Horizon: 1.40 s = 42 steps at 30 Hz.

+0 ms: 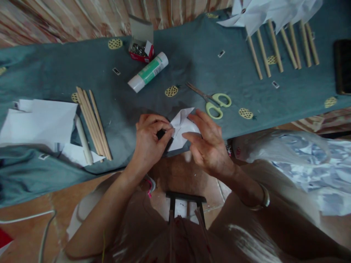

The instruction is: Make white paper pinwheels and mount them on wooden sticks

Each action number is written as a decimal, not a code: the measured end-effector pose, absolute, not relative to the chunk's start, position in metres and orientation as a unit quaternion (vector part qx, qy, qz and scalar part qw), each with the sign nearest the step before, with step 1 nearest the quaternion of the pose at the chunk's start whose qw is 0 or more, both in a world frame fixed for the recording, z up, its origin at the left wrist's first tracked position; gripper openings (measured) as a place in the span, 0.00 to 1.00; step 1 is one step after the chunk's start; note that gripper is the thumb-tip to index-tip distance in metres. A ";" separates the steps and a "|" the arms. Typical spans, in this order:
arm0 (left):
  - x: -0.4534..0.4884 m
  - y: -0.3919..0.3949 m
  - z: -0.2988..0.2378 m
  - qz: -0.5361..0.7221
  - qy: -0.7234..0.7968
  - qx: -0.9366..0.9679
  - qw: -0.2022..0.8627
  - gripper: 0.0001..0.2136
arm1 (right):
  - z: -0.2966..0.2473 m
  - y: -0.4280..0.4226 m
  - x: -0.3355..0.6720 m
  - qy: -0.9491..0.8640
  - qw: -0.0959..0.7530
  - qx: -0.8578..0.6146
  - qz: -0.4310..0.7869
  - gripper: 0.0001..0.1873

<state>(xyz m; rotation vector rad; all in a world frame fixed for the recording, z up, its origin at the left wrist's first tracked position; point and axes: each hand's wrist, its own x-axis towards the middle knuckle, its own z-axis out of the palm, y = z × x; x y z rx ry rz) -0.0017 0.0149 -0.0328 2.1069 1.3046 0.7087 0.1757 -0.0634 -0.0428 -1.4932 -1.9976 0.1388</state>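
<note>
Between my two hands, over the table's front edge, is a folded white paper pinwheel [179, 126] without a stick. My left hand [152, 137] pinches at its left side, thumb and forefinger together near the middle; whether a pin is between those fingertips I cannot make out. From the right, my right hand [207, 140] grips the paper with thumb and fingers. Just beyond it lie scissors [212, 100] with light green handles, blades pointing up and left. A white and green glue stick [148, 72] rests farther back, beside a small red box [141, 51] of metal pins.
Several wooden sticks [93, 124] lie at the left by white paper sheets [41, 120] and a white rod [83, 140]. Finished pinwheels [255, 14] on sticks lie at the back right. A dark object [342, 67] sits at the right edge; a plastic bag [301, 157] is below.
</note>
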 end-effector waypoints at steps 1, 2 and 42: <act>-0.002 0.015 -0.033 0.262 0.487 0.785 0.279 0.05 | -0.043 -0.063 0.176 -0.757 0.317 -0.569 0.058 0.13; -0.002 0.015 -0.033 0.261 0.486 0.785 0.281 0.05 | -0.042 -0.063 0.176 -0.754 0.315 -0.573 0.068 0.14; 0.003 0.018 -0.035 0.252 0.493 0.787 0.271 0.06 | -0.032 -0.060 0.183 -0.740 0.286 -0.599 0.111 0.19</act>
